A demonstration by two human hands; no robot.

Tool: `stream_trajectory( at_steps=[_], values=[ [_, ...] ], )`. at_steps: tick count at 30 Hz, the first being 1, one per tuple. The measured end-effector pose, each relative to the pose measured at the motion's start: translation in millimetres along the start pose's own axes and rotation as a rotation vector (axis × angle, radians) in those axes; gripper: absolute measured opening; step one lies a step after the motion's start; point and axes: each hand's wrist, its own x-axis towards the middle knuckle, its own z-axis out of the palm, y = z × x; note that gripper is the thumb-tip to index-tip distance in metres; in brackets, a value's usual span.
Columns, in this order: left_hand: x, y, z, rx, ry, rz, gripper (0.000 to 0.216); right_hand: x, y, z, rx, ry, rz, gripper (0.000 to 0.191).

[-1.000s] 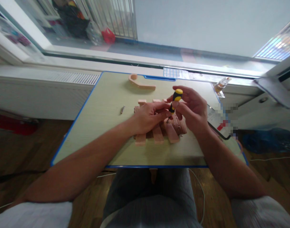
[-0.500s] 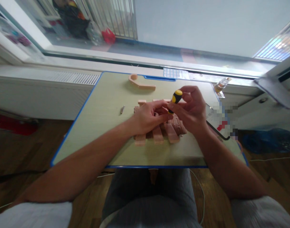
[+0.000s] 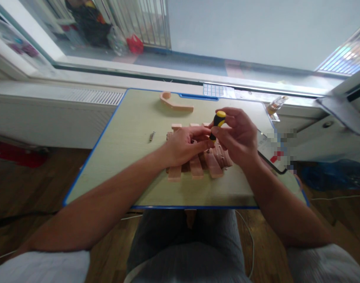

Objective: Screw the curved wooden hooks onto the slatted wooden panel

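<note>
A slatted wooden assembly (image 3: 196, 167) lies in the middle of the small blue-edged table (image 3: 123, 157). My left hand (image 3: 182, 145) rests on top of it with fingers curled, pressing it down. My right hand (image 3: 237, 135) is closed round a yellow and black screwdriver (image 3: 217, 122), held nearly upright with its tip down on the assembly between my two hands. The tip itself is hidden by my fingers.
A curved wooden piece (image 3: 175, 103) lies at the table's far edge. A small metal screw (image 3: 151, 136) sits left of the assembly. A phone-like flat object (image 3: 270, 151) lies at the table's right edge. A window sill and radiator run behind the table.
The screwdriver handle tilted slightly and came back more upright as my right fingers shifted on it. My left hand stayed on the wooden assembly.
</note>
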Motion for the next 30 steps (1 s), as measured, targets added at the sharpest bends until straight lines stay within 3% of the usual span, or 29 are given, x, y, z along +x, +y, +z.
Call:
stream_trajectory(
  at_steps=[4,14,24,30],
  values=[
    [-0.3,-3.4,1.7,-0.06,0.041,-0.021,0.046,1.1,3.3,1.7,-0.043,0.029,-0.034,0.048],
    [0.5,2.5,1.0,-0.008,0.023,0.011,0.027,-0.5,4.7,-2.6,-0.034,0.005,-0.009,0.045],
    [1.1,-1.2,0.0,-0.012,0.004,0.01,0.035,1.7,2.4,-4.0,-0.037,0.009,0.006,0.039],
    [0.1,-2.7,1.1,-0.093,-0.009,-0.019,0.046,2.3,13.5,-0.4,-0.072,0.061,-0.106,0.04]
  ],
)
